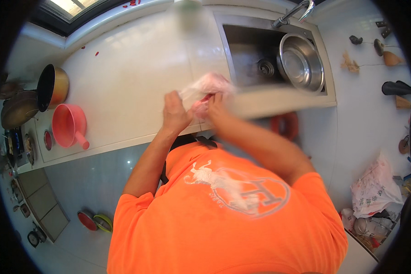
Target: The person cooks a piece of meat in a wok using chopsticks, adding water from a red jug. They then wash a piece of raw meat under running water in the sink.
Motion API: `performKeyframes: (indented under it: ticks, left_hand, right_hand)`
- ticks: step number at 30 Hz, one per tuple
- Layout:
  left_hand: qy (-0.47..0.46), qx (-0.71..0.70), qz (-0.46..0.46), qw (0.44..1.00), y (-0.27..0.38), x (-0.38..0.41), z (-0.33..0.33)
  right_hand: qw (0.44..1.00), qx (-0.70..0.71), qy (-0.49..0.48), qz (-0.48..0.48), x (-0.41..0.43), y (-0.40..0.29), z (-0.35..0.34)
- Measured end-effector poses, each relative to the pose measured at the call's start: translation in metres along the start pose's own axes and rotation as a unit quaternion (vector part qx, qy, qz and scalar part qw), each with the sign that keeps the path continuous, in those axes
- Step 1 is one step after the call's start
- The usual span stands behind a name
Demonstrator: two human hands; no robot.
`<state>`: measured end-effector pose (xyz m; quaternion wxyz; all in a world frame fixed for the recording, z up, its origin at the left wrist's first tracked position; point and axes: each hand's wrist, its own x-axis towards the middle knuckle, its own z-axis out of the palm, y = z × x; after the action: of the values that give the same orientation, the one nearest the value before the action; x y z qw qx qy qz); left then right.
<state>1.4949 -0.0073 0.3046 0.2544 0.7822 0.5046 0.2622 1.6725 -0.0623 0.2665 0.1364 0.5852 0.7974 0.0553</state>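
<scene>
At the front edge of the counter, both hands are on a thin translucent plastic bag (pixel 214 82) holding something pink and red that looks like raw meat (pixel 202 104). My left hand (pixel 175 113) grips the left side of the bag. On the other side, my right hand (pixel 216 107) has its fingers closed at the bag's opening, against the pink contents. Motion blurs the bag, so its exact contents and folds are unclear. The stainless steel sink (pixel 250 51) lies just beyond, to the right of the bag.
A steel basin (pixel 301 65) sits tilted in the sink below the faucet (pixel 294 15). Left on the counter (pixel 133 78) are a pink dipper (pixel 68 125) and a gold-coloured pot (pixel 59 85). A blurred container (pixel 188 15) stands at the back. Bowls (pixel 88 220) rest on the floor.
</scene>
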Motion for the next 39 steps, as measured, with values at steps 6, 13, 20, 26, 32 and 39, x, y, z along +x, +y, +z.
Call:
performKeyframes:
  ticks: [6,13,20,26,32,39]
  left_hand:
    - [-0.172,0.084,-0.102,0.976,0.007,0.011,-0.008]
    - [-0.260,0.088,-0.091,0.957,-0.015,0.032,0.007]
    - [-0.255,-0.060,-0.155,0.953,-0.007,0.056,0.005]
    - [-0.243,0.056,-0.136,0.959,-0.002,0.060,0.008]
    - [-0.279,-0.053,-0.163,0.945,0.002,0.053,0.016]
    - [-0.274,-0.112,-0.089,0.951,-0.015,0.059,0.023]
  right_hand:
    - [0.994,0.092,0.046,0.027,-0.009,0.000,0.026]
    - [0.983,0.175,0.005,0.055,-0.014,0.022,-0.040]
    - [0.973,0.225,0.005,0.057,-0.010,0.047,-0.054]
    - [0.963,0.259,-0.046,0.056,-0.006,0.055,-0.058]
    - [0.956,0.275,0.014,0.098,-0.004,0.058,-0.007]
    - [0.935,0.334,-0.098,0.068,0.020,0.079,0.008]
